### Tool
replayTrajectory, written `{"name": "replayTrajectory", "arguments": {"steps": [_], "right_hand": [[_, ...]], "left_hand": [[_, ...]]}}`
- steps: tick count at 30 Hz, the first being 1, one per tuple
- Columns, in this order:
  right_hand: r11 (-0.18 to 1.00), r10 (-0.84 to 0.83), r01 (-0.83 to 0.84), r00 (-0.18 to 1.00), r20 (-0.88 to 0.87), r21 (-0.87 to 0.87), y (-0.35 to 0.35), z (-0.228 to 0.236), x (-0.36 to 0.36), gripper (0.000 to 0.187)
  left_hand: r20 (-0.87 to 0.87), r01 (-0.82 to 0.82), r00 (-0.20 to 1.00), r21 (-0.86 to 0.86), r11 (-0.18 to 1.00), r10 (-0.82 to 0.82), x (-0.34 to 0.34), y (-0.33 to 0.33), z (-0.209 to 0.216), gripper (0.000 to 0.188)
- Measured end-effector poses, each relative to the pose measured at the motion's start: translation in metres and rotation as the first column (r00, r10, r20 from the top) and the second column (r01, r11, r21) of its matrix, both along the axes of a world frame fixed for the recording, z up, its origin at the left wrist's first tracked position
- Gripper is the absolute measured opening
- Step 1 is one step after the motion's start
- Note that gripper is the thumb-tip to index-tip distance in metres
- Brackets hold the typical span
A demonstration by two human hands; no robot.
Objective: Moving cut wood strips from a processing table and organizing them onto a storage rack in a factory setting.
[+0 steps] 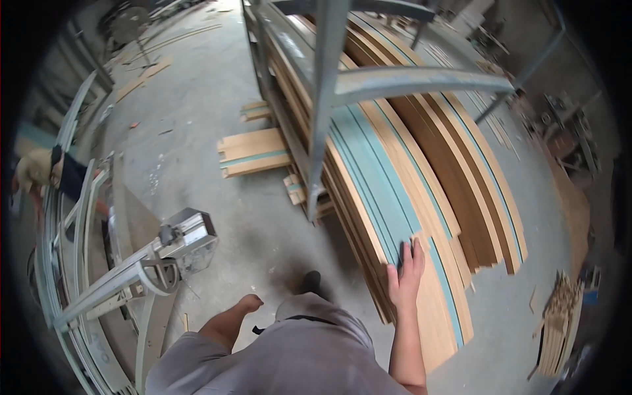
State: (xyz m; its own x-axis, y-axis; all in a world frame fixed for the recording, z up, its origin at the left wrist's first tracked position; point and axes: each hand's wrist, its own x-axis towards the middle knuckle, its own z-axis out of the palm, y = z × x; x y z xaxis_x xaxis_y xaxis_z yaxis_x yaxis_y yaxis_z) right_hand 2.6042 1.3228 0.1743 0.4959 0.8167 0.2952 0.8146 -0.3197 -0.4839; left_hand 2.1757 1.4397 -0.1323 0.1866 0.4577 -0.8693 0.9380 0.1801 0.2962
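Note:
My right hand (406,273) lies at the near end of a stack of long wooden boards, its fingers stretched out on the wood. Under and beside it are a board with blue-green faces and dark lines (378,178) and a pale wooden board with a blue-green stripe (438,309). Whether the fingertips hook over a board's end is hard to see. My left hand (250,303) hangs low beside my body, away from the boards; its fingers are mostly hidden.
A grey metal rack (320,112) stands around the stack, its crossbar (421,82) spanning it. Short board pieces (253,151) jut out left. At left stands a metal-framed machine (131,276); beyond it a person (49,171) bends over. Scrap strips (559,336) lie at lower right.

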Motion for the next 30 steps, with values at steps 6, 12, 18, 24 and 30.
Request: {"name": "replayTrajectory", "arguments": {"steps": [6,12,18,24,30], "right_hand": [[0.99,-0.024,0.021,1.0,0.018,0.139,-0.05,-0.027,-0.016,0.057],[0.961,0.24,-0.236,0.971,-0.009,0.144,-0.121,-0.05,-0.061,0.042],[0.814,0.581,-0.548,0.752,-0.312,0.195,-0.197,-0.051,-0.101,0.034],[0.608,0.755,-0.773,0.492,-0.433,0.182,-0.246,-0.075,-0.124,0.03],[0.379,0.822,-0.923,0.302,-0.482,0.068,-0.302,-0.054,-0.207,0.027]], "left_hand": [[0.375,-0.472,0.813,-0.022,0.881,0.445,0.034,-0.037,0.029,0.019],[0.453,-0.687,0.633,-0.043,0.725,0.627,0.035,-0.147,0.049,0.026],[0.367,-0.793,0.603,0.178,0.583,0.708,-0.028,-0.331,0.033,0.03],[0.215,-0.901,0.413,0.238,0.363,0.885,-0.067,-0.56,0.045,0.029],[-0.025,-0.988,0.144,0.049,0.145,0.989,-0.071,-0.75,0.048,0.027]]}}
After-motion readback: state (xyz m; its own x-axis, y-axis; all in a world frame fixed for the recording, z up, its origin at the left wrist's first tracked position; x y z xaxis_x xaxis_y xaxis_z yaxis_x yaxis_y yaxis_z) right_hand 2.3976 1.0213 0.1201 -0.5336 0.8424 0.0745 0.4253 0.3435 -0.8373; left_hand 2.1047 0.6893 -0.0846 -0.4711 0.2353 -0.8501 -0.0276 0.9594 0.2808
